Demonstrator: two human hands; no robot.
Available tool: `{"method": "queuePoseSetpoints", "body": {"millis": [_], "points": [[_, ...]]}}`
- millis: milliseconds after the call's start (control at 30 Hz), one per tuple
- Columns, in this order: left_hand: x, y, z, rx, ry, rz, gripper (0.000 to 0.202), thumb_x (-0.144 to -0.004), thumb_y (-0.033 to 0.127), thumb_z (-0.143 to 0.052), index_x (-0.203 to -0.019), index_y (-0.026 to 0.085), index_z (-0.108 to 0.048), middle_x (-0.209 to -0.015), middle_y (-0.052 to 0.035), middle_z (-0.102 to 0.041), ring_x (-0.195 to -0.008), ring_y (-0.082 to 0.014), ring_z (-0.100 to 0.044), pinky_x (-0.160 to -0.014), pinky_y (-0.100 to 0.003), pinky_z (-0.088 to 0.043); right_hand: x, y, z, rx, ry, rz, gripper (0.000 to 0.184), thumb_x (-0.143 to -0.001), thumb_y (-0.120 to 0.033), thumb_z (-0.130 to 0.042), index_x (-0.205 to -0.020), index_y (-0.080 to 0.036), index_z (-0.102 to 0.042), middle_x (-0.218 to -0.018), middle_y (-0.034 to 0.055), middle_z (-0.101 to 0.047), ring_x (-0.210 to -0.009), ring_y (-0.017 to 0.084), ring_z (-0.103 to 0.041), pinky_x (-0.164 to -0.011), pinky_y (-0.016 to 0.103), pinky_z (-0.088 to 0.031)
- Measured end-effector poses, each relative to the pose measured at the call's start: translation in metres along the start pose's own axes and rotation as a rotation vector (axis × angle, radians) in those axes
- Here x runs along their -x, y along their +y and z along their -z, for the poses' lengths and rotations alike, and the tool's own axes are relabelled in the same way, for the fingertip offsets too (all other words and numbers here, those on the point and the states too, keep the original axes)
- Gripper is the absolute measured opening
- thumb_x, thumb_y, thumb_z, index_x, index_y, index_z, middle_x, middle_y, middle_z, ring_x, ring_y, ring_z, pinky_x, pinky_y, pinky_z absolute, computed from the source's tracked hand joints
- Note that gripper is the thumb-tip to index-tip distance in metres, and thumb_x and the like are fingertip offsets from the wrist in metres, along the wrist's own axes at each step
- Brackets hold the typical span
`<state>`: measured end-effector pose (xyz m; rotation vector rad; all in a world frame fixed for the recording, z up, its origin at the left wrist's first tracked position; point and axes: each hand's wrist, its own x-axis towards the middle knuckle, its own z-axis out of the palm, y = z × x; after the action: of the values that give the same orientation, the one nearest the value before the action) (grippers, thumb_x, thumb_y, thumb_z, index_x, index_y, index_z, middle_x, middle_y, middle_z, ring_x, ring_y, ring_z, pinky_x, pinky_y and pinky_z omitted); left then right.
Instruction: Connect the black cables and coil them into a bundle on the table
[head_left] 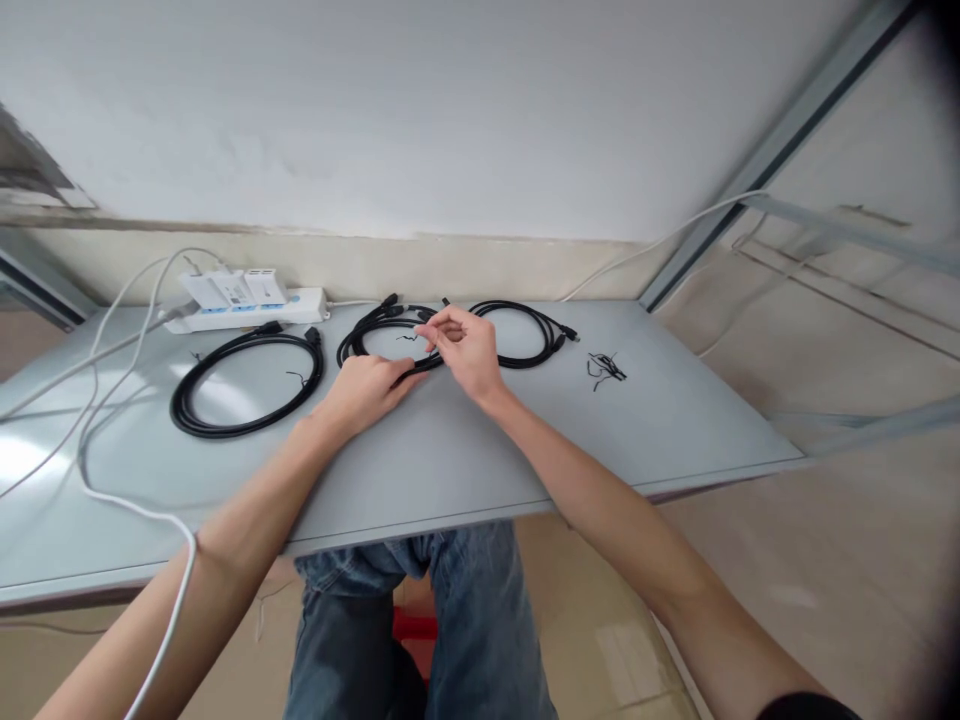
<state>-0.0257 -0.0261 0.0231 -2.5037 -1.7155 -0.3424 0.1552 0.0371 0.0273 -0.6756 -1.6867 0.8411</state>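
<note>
A coil of black cable lies in the middle of the table, its plug ends toward the wall. My left hand rests at its near edge, fingers closed around the bundled strands. Over the coil's right side, my right hand is closed in a pinch at what looks like a thin black twist tie; the fingers partly cover it. Another cable coil is to the left, with thin tie ends sticking out. Just right of my right hand is a third coil. Several loose black twist ties form a small pile farther right.
A white power strip with plugged-in adapters stands against the wall at the back left. White cords run across the table's left side, one passing over my left forearm. Metal frame posts rise at the table's ends.
</note>
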Motion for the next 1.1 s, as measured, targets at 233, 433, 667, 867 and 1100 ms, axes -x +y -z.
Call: {"method": "queuePoseSetpoints", "body": {"millis": [233,433,667,867,1100], "points": [[-0.001,-0.001,-0.001,-0.032,0.004,0.010,0.052,-0.104,0.056,-0.037,-0.109,0.019,-0.072,-0.088,-0.0124,-0.077,-0.085,-0.0285,-0.073,-0.072,-0.030,-0.044,0.002,0.014,-0.003,0.177,-0.070,0.047,0.050,-0.087,-0.069,-0.070,-0.077,-0.020,-0.063,-0.063,-0.0022,-0.057,-0.062,0.013,-0.053,-0.065,0.027,-0.046],[-0.001,0.001,-0.001,-0.011,0.061,0.018,0.053,-0.105,0.056,-0.034,-0.108,0.020,-0.073,-0.085,-0.0120,-0.076,-0.086,-0.0301,-0.073,-0.073,-0.033,-0.044,0.000,0.012,-0.001,0.139,0.110,0.091,0.053,-0.093,-0.071,-0.060,-0.084,-0.019,-0.067,-0.068,-0.0012,-0.059,-0.064,0.013,-0.056,-0.067,0.026,-0.048],[0.001,0.001,0.000,-0.050,0.101,0.060,0.059,-0.105,0.062,-0.032,-0.101,0.019,-0.074,-0.084,-0.0142,-0.077,-0.086,-0.0314,-0.073,-0.070,-0.034,-0.041,0.003,0.022,-0.003,0.149,0.029,0.091,0.041,-0.096,-0.056,-0.064,-0.086,-0.017,-0.073,-0.072,-0.0002,-0.064,-0.060,0.012,-0.056,-0.065,0.026,-0.049],[0.002,0.001,0.000,-0.119,0.120,0.073,0.060,-0.107,0.056,-0.026,-0.108,0.017,-0.072,-0.095,-0.0170,-0.078,-0.090,-0.0324,-0.073,-0.071,-0.035,-0.042,0.002,0.028,0.000,0.272,-0.042,0.178,0.029,-0.104,-0.026,-0.051,-0.097,-0.016,-0.078,-0.094,0.0062,-0.066,-0.078,0.015,-0.061,-0.079,0.029,-0.052],[0.002,0.000,0.001,-0.077,0.128,0.135,0.061,-0.105,0.059,-0.030,-0.103,0.017,-0.075,-0.087,-0.0160,-0.077,-0.089,-0.0327,-0.073,-0.073,-0.035,-0.044,0.002,0.030,0.004,0.366,-0.020,0.181,0.031,-0.107,-0.025,-0.045,-0.101,-0.016,-0.075,-0.100,0.0071,-0.063,-0.075,0.015,-0.061,-0.081,0.031,-0.053]]}}
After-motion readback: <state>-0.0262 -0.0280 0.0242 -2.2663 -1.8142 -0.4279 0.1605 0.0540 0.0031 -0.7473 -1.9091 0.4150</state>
